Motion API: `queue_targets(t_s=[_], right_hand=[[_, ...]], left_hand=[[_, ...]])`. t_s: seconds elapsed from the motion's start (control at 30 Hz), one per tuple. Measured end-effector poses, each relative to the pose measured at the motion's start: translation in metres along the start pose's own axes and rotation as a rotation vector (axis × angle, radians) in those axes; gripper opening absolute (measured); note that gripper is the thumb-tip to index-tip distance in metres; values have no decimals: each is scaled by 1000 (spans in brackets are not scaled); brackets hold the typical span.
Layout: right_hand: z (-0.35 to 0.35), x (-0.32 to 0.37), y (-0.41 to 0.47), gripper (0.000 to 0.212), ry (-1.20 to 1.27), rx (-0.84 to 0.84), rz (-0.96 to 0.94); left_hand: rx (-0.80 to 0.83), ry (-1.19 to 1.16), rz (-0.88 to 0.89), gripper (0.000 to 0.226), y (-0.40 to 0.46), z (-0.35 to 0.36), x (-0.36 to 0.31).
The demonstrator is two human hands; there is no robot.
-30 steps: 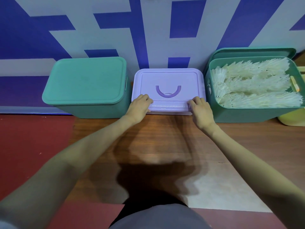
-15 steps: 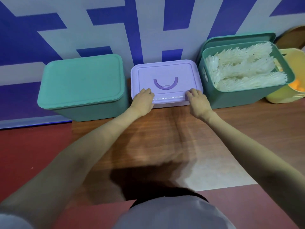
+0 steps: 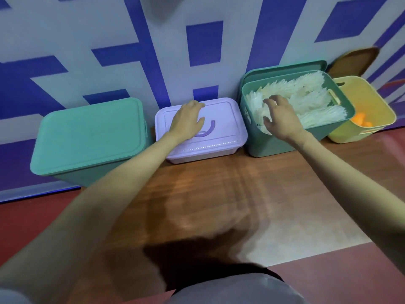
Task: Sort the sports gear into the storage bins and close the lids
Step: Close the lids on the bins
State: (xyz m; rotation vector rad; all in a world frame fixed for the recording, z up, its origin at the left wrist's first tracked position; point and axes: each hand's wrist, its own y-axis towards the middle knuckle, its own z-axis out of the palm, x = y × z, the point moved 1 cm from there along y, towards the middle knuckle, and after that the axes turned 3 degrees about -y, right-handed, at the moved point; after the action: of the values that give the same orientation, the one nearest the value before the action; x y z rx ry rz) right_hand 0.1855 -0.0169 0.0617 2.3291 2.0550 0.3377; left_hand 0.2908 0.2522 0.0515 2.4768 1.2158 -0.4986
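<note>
I am looking down along both my bare arms at a row of plastic storage bins lined up against a blue and grey patterned wall, standing on a wooden floor panel (image 3: pixel 219 194).

At the left of the frame sits a large teal plastic bin with its lid closed (image 3: pixel 89 137). In the middle is a low lilac plastic box with a closed lid (image 3: pixel 221 130) and a curved purple handle (image 3: pixel 208 130) set flat into the top. My left hand (image 3: pixel 187 121) rests on this lid, fingers spread and relaxed, palm down, probably to press it shut or steady myself.

To the right of centre stands an open teal plastic bin (image 3: pixel 285 143) filled with white feathered shuttlecocks (image 3: pixel 311 102). Its matching teal lid (image 3: pixel 285 68) leans upright behind it against the wall, within easy reach for closing. My right hand (image 3: pixel 280 117) hovers over the near left corner of this bin, fingers loosely spread and holding nothing; whether the fingertips touch the feathers I cannot tell.

At the far right edge is an open yellow plastic basket (image 3: pixel 377 102) with orange balls (image 3: pixel 361 119) inside. A brown rounded board (image 3: pixel 355 61) stands behind it.

Two bins appear finished; the shuttlecock bin and yellow basket are not yet closed.
</note>
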Motion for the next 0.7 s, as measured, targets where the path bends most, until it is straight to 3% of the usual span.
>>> queue_targets(t_s=[0.23, 0.7], right_hand=[[-23, -93, 35, 50, 38, -39, 32], [-25, -227, 124, 52, -47, 112, -84]], left_hand=[[-13, 4, 20, 45, 77, 20, -68], [20, 143, -124, 42, 202, 79, -147]])
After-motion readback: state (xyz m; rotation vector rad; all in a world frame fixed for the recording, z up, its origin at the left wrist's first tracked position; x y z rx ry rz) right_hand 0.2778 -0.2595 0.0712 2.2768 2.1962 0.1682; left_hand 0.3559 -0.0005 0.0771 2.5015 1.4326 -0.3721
